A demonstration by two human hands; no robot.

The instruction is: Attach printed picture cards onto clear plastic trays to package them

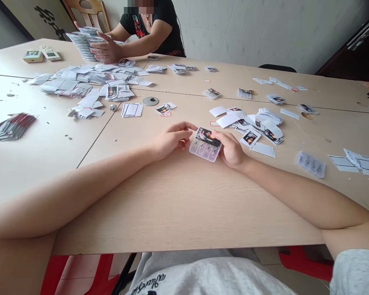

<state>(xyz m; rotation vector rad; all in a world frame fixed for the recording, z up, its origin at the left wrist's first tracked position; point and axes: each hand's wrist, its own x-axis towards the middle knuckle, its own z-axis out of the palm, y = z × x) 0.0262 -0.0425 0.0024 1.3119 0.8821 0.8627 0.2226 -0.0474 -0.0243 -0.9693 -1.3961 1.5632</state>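
A clear plastic box of fish hooks [204, 150] with a black printed label along its upper part is held tilted just above the table in front of me. My right hand [232, 150] grips its right side, thumb on the label and the other fingers underneath. At the upper left corner of the box is my left hand [172, 141], its index finger reaching to the edge and its thumb apart from it, the other fingers curled. Whether that fingertip touches the box I cannot tell. Just beyond my right hand lies a loose pile of printed cards [250, 137].
Another hook box [311, 164] lies right, beside white cards [346, 163]. Several labelled boxes [244, 94] are spread further back. A large heap of packets [80, 80] lies left. Across the table a person [153, 32] steadies a tall packet stack [86, 43] with both hands.
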